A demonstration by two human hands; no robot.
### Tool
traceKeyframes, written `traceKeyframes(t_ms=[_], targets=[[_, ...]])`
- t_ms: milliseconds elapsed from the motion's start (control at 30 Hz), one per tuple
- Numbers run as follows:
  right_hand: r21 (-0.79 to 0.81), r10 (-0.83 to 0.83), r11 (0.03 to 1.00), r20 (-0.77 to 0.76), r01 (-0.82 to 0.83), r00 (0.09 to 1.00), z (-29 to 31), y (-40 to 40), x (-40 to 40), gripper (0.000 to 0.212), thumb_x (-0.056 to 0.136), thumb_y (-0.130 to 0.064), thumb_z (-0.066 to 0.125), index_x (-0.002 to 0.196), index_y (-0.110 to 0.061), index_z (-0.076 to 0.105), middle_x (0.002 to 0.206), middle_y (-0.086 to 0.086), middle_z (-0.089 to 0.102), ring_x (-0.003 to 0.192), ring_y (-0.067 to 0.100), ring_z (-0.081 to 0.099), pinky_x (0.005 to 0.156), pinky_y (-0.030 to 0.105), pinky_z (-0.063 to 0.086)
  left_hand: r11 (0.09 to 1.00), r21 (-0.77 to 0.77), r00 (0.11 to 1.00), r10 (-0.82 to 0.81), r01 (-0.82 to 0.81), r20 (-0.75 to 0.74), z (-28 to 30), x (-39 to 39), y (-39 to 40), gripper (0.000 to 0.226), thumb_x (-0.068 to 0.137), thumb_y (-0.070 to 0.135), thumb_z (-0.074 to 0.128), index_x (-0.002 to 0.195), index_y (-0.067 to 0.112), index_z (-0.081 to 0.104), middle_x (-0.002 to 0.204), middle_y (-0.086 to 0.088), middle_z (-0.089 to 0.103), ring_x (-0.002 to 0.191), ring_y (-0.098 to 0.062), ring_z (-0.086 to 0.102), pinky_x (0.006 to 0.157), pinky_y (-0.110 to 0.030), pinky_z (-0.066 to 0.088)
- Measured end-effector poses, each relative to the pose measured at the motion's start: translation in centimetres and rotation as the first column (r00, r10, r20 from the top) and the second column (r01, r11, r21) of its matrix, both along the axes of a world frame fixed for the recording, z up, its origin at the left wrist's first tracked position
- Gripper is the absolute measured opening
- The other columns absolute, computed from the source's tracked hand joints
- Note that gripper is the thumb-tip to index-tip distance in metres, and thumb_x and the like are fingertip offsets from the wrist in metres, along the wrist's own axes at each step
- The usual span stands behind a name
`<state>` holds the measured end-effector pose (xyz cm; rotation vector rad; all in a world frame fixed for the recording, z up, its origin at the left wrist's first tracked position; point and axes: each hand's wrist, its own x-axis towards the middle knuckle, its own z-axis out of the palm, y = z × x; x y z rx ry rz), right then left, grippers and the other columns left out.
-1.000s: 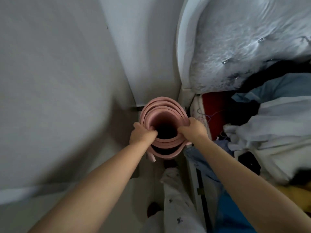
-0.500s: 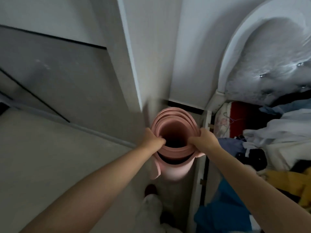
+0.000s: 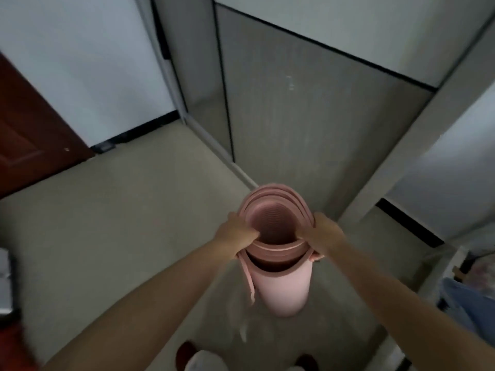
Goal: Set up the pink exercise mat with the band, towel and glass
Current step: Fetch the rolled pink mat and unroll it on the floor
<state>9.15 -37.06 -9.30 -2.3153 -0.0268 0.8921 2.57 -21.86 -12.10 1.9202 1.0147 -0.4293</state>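
Note:
The pink exercise mat (image 3: pixel 281 287) is rolled into a tube and hangs upright in front of me, its open top end facing the camera. My left hand (image 3: pixel 237 232) grips the left side of the roll's top rim, fingers hooked inside. My right hand (image 3: pixel 325 235) grips the right side of the rim the same way. A loose pink edge of the mat (image 3: pixel 247 279) hangs down the left side of the roll. No band, towel or glass is in view.
Beige floor (image 3: pixel 120 223) spreads to the left. A grey wardrobe panel (image 3: pixel 308 116) stands ahead, a dark red door (image 3: pixel 29 135) at far left. Blue clothing (image 3: pixel 466 298) piles at the right edge. My feet in dark red slippers (image 3: pixel 186 354) show below.
I have turned left and away from the bed corner, carrying the roll out with both hands. The bed and clothes pile have slid to the right edge; open floor and the door have come into view.

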Motion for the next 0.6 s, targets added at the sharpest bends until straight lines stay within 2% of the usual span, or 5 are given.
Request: traceKeyframes(t_ms=[167, 233, 333, 467, 600], targets=[[0.028, 0.153, 0.988, 0.047, -0.155, 0.987, 0.5, 13.2, -4.6, 0.023, 0.082, -0.012, 0.056, 0.102, -0.004, 0.048, 0.083, 0.009, 0.053, 0.056, 0.023, 0.055, 0.037, 0.022, 0.046, 0.99, 0.009, 0.989, 0.141, -0.142, 0.037, 0.6, -6.4, 12.5, 0.059, 0.086, 0.021, 0.061, 0.135, 0.006, 0.031, 0.127, -0.017, 0.053, 0.11, -0.035, 0.058, 0.072, -0.038, 0.055], [0.03, 0.207, 0.977, 0.084, -0.21, 0.975, 0.5, 18.6, -6.2, 0.031, 0.081, -0.012, 0.056, 0.109, -0.003, 0.049, 0.093, 0.013, 0.054, 0.067, 0.028, 0.059, 0.04, 0.027, 0.051, 0.986, 0.013, 0.985, 0.163, -0.164, 0.056, 1.0, -8.3, 17.8, 0.058, 0.086, 0.02, 0.061, 0.134, 0.005, 0.031, 0.12, -0.016, 0.054, 0.099, -0.033, 0.06, 0.059, -0.034, 0.053], [0.06, 0.248, 0.965, 0.106, -0.255, 0.963, 0.3, 26.4, -8.0, 0.031, 0.08, -0.011, 0.056, 0.108, 0.001, 0.05, 0.096, 0.017, 0.057, 0.082, 0.035, 0.063, 0.065, 0.043, 0.058, 0.978, 0.023, 0.975, 0.203, -0.206, 0.09, 1.7, -11.1, 25.5, 0.057, 0.084, 0.019, 0.061, 0.131, 0.005, 0.032, 0.102, -0.01, 0.05, 0.085, -0.028, 0.056, 0.051, -0.027, 0.047], [0.106, 0.254, 0.959, 0.09, -0.263, 0.963, 0.2, 34.7, -8.4, 0.018, 0.081, -0.011, 0.055, 0.095, -0.005, 0.046, 0.088, 0.017, 0.056, 0.068, 0.03, 0.06, 0.048, 0.034, 0.05, 0.968, 0.079, 0.968, 0.228, -0.237, 0.104, 2.8, -12.4, 33.3, 0.063, 0.083, 0.021, 0.06, 0.135, 0.005, 0.029, 0.101, -0.007, 0.048, 0.092, -0.029, 0.057, 0.063, -0.031, 0.05], [0.165, 0.286, 0.942, 0.059, -0.292, 0.956, 0.1, 40.9, -7.4, 0.009, 0.083, -0.008, 0.052, 0.078, -0.01, 0.045, 0.069, 0.011, 0.053, 0.045, 0.023, 0.054, 0.034, 0.022, 0.044, 0.964, 0.118, 0.968, 0.226, -0.239, 0.109, 3.1, -12.2, 39.5, 0.069, 0.082, 0.024, 0.059, 0.139, 0.003, 0.026, 0.119, -0.014, 0.055, 0.106, -0.033, 0.06, 0.081, -0.036, 0.052]])
